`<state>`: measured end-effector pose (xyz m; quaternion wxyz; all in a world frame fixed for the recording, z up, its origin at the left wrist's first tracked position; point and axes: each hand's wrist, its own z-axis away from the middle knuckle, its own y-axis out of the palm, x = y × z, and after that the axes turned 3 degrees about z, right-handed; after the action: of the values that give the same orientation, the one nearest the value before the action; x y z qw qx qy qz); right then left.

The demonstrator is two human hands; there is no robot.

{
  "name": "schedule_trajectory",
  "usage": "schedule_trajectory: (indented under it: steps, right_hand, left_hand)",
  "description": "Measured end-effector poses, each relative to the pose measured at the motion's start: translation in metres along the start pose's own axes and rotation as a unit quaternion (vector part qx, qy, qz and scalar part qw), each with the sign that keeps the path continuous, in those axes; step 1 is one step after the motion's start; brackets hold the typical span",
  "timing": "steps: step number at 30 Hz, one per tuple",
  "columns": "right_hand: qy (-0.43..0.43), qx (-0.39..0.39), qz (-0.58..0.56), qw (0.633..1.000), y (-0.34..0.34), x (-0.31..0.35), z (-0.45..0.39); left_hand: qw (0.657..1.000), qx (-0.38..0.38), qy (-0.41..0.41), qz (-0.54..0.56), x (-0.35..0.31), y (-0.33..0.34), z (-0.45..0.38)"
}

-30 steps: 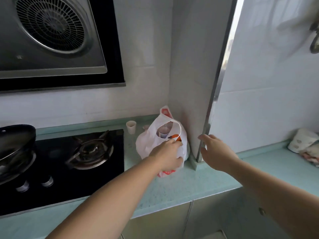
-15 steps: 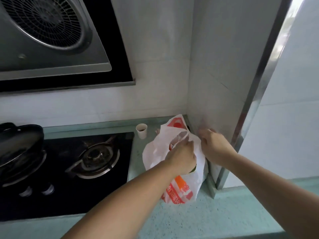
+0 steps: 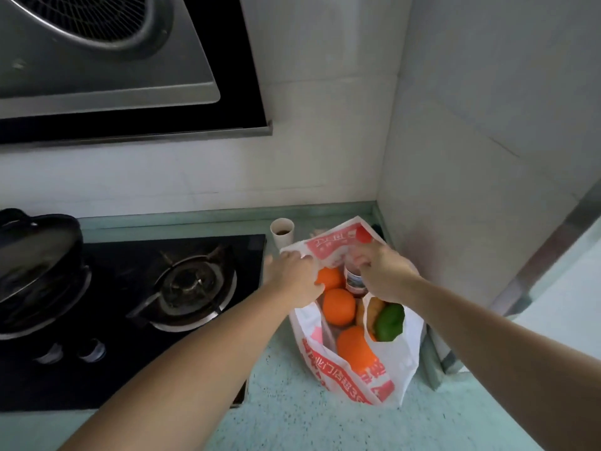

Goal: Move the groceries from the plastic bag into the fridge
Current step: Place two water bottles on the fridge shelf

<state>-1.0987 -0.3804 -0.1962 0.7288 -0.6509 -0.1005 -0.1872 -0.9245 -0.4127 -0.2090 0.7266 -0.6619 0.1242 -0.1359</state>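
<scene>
A white plastic bag (image 3: 395, 362) with red print stands on the pale green counter in the corner by the tiled wall. My left hand (image 3: 294, 276) grips its left rim and my right hand (image 3: 383, 275) grips its right rim, holding the mouth spread wide. Inside lie three oranges (image 3: 339, 306), a green pepper (image 3: 389, 322), something yellowish beside it, and a small bottle (image 3: 354, 281) partly hidden by my right hand. No fridge is in view.
A black gas hob (image 3: 192, 288) fills the counter to the left, with a dark pan (image 3: 35, 255) on its left burner. A small paper cup (image 3: 282, 230) stands behind the bag. A range hood (image 3: 107, 60) hangs above. The wall corner (image 3: 471, 222) crowds the bag's right side.
The view has come closer and lower over the bag. My hands have moved apart on its rims and pulled it wide, so the oranges, pepper and bottle now show.
</scene>
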Motion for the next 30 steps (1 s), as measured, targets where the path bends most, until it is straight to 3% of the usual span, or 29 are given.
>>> schedule_trajectory:
  steps: [7,9,16,21,23,30]
  right_hand:
    - [0.044,0.022,0.012,0.999,0.010,-0.040,-0.019]
    - [0.044,0.008,0.010,0.999,0.008,-0.046,-0.023]
    - [-0.008,-0.068,0.036,0.997,0.006,-0.046,-0.025]
    - [0.017,-0.060,0.026,0.998,0.001,-0.034,-0.012]
    - [0.033,-0.052,-0.004,0.998,0.004,-0.030,-0.009]
    - [0.062,0.055,0.022,0.996,0.040,-0.026,-0.010]
  left_hand:
    - [0.993,0.044,0.038,-0.103,0.026,0.017,-0.021]
    - [0.994,0.034,0.052,-0.086,0.026,0.019,-0.028]
    - [0.988,-0.050,0.123,0.085,-0.005,0.011,-0.059]
    - [0.932,-0.059,0.177,0.311,-0.039,0.006,-0.083]
    - [0.917,-0.064,0.189,0.346,-0.050,0.006,-0.089]
    - [0.948,-0.075,0.216,0.221,-0.032,0.001,-0.081]
